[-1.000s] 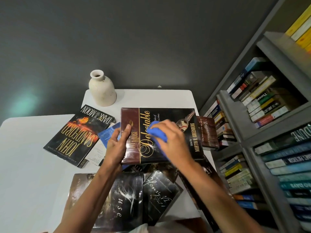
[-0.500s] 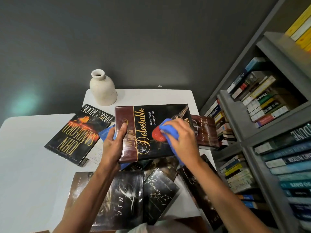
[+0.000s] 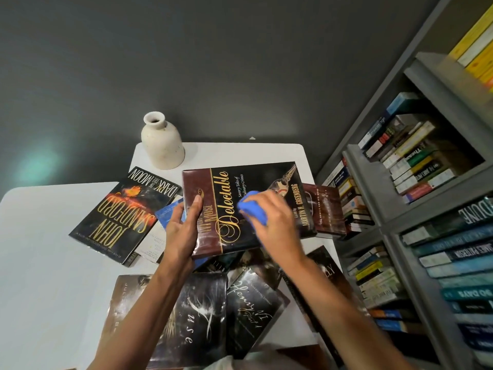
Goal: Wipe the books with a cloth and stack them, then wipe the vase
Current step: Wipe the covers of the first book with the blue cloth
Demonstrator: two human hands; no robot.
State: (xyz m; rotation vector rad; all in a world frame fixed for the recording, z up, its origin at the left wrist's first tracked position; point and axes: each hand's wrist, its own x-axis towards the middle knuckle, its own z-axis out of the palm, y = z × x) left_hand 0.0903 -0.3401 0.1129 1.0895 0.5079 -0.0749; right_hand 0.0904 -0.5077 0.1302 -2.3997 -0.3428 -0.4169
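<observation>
A dark hardback with gold script, the "Delectable" book, is held a little above the scattered books. My left hand grips its left edge, thumb on the cover. My right hand holds a bunched blue cloth and presses it on the middle of the cover. A cream ceramic vase stands upright at the back of the white table, apart from both hands.
Other books lie loose on the table: a John Sandford hardback at the left, a brown one at the right, several dark ones near me. A grey bookshelf packed with books fills the right side.
The cloth went right across the cover, then came back left to its middle. The book has tilted slightly, and my left hand stays on its edge.
</observation>
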